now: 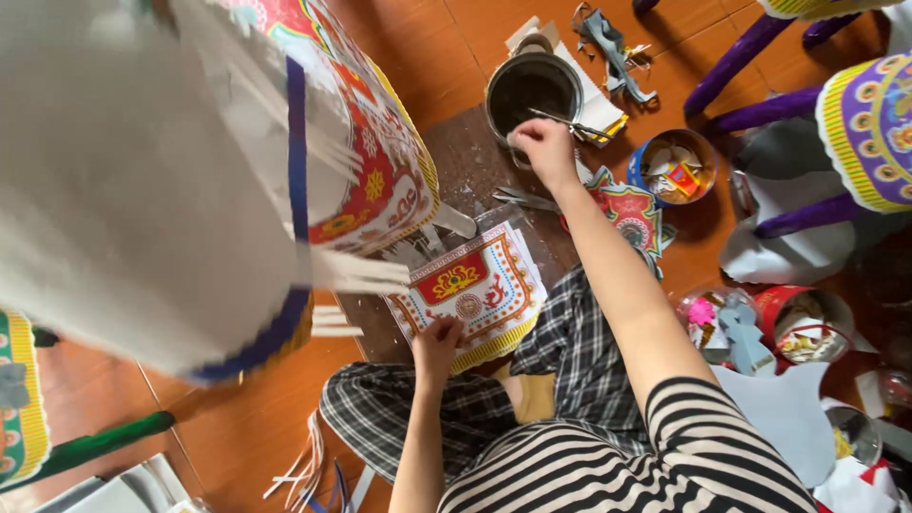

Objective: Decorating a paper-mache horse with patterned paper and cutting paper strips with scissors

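An orange-brown tiled floor (237, 427) is seen from above, with a person seated on it in checked trousers and a striped top. Nearest, loose paper strips (309, 465) are scattered by the left knee, and bare tile is left open beyond them toward the lower left.

The left hand (437, 344) is laid on the near edge of a printed paper panel (475, 285) in red, white and yellow; its fingers are spread flat on the sheet and closed round nothing. The panel rests on a dark board (475, 166), its left edge partly overhung by a large pale paper structure (142, 171) with a blue border, by which most of the left side is filled.

Farther off, the right hand (543, 147) is stretched to the rim of a dark metal pot (532, 90); its fingers are curled, but whether anything is pinched cannot be told. Scissors (524, 199) lie just beside the wrist.

On the right, round tins of scraps (673, 166) and purple-legged paper figures (855, 123) crowd the floor, so little free room is left there.
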